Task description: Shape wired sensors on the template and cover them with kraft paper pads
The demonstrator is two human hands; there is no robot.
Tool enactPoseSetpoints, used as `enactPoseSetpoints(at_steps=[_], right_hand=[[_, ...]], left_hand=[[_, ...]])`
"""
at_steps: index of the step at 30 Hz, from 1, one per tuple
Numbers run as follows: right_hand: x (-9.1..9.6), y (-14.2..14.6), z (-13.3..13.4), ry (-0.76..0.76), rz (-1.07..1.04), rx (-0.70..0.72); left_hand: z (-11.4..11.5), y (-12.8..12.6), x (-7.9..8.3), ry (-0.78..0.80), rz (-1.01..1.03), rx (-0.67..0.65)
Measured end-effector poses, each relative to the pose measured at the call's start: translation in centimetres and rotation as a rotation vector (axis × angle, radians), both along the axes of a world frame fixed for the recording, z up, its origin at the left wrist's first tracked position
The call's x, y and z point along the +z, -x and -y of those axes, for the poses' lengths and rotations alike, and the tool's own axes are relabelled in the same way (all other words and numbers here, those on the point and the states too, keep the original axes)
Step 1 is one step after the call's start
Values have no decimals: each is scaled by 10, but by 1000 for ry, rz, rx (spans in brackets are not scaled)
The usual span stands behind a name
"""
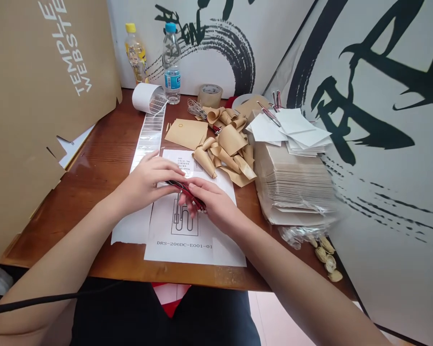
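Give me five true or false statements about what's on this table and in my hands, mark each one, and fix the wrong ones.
1. The right hand holds a bundle of red and black wires. True.
2. The clear bottle has a yellow cap. False: its cap is blue.
3. The printed sheet lies beneath both hands. True.
4. The white label roll is to the right of the tape roll. False: it is to the left.
5. White paper slips lie on the stacked sheets. True.
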State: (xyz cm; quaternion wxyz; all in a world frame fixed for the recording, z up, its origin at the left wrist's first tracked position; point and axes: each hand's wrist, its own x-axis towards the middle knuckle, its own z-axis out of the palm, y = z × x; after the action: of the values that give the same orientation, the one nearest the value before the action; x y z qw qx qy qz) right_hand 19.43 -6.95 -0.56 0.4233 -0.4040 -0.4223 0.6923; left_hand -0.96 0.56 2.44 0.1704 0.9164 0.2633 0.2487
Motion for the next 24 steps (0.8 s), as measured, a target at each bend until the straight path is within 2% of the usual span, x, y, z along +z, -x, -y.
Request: enactPoseSetpoints(at_steps=[3,6,10,15,18,21,24], right_hand=[[1,-3,-3,58,-135,17],[2,-7,-6,91,-202,-1],[1,-7,-6,89,-236,-70],[-2,-7,-8,117,-261,-146],[-2,-8,-10,119,-246,-182],[-2,-9,-11,95,-229,-177],[-1,-10,-10,78,-240,-152]], left_hand=[[9,-7,-1,-163,132,118],[23,-16,2,-249,239,198],[31,-22,1,-120,288,69],[27,-19,-4,-104,251,1],[26,-18,-6,-139,171,-10],[28,-20,-7,-211,99,34],[30,-23,-8,-297,15,10]])
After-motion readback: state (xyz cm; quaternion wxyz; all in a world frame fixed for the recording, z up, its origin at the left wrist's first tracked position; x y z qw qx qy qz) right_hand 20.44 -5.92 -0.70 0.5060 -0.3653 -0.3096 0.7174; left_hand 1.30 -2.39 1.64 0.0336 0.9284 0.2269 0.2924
